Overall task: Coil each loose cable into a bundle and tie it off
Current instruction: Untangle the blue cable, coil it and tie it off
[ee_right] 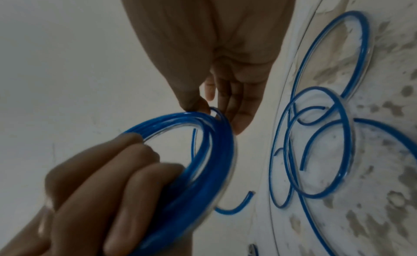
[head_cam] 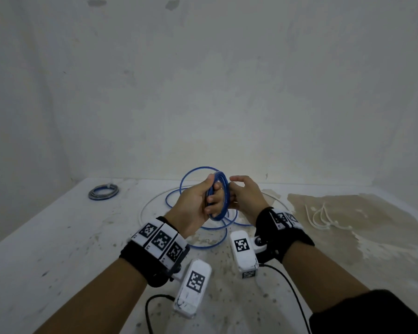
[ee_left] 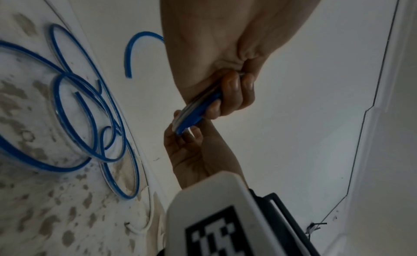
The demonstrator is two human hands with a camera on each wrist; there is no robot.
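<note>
A blue cable is partly wound into a coil (head_cam: 221,196) held upright above the table. My left hand (head_cam: 209,194) grips the coil, its fingers (ee_left: 234,94) curled through the ring. My right hand (head_cam: 234,189) is at the coil's far side; in the right wrist view its thumb and fingers (ee_right: 237,110) pinch the coil's top strands (ee_right: 203,120). The rest of the blue cable lies in loose loops (head_cam: 212,244) on the table below my hands, with a free end (ee_right: 302,168) showing.
A tied blue and grey cable bundle (head_cam: 103,192) lies at the table's back left. White zip ties (head_cam: 319,218) lie on a brown stained patch at the right. A thin clear tube (head_cam: 144,208) curves around the loose loops. A wall (head_cam: 203,92) stands behind the white table (head_cam: 46,237).
</note>
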